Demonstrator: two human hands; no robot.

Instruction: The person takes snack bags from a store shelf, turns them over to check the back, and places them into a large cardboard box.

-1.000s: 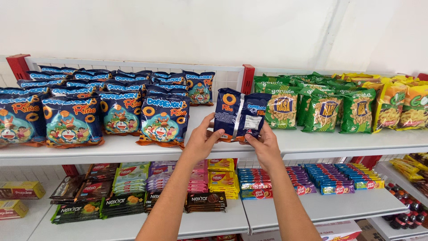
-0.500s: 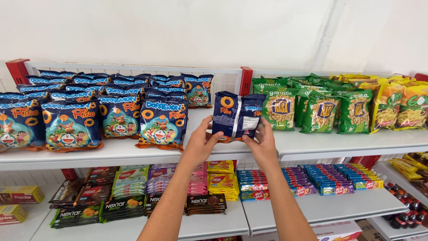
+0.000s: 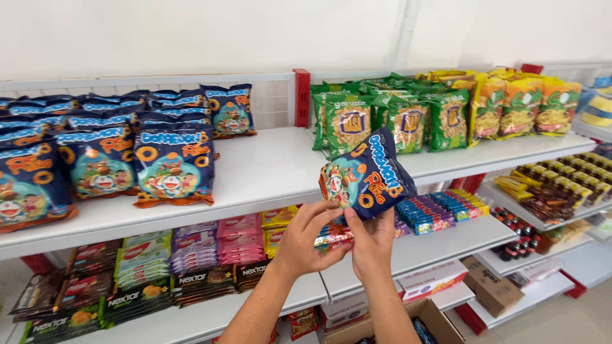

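Here both hands close on one dark blue snack bag [image 3: 366, 173], held tilted in front of the white upper shelf's [image 3: 268, 172] front edge. The left hand [image 3: 310, 242] pinches its lower left corner; the right hand [image 3: 371, 245] grips its bottom edge. Matching blue bags [image 3: 173, 162] stand at the shelf's left end, too overlapped to count.

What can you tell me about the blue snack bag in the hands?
The blue snack bag is a glossy, puffed plastic pouch printed with a cartoon character and orange rings. It is sealed and tilted, top leaning right, held up in front of the white shelf. The left hand and right hand pinch its lower edge.
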